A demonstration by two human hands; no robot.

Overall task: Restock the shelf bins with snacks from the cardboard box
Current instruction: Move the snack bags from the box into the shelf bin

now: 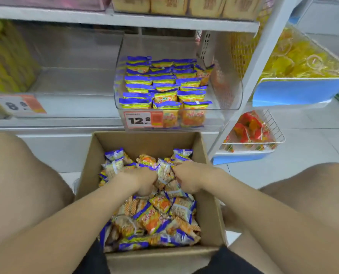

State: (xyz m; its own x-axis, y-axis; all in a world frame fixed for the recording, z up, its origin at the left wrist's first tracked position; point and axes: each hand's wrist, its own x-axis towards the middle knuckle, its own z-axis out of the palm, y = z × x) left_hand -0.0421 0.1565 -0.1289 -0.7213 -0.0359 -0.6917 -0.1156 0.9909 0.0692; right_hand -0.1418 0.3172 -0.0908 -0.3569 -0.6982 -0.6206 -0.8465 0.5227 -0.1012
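An open cardboard box (145, 141) sits on the floor between my knees, filled with several small blue, yellow and orange snack packets (154, 212). Both hands reach into its far half. My left hand (139, 180) and my right hand (192, 178) curl their fingers round a bunch of packets (164, 173) held between them. Above the box, a clear plastic shelf bin (228, 95) holds rows of the same packets (160, 84), with a "12.8" price tag (143, 119) on its front.
To the left on the same shelf is a clear bin (69, 80) with an "8.8" tag (18, 104). A white upright (263, 56) stands to the right of the bin. Beyond it are bins of yellow snacks (303, 58) and a wire basket (271, 127) of red packets.
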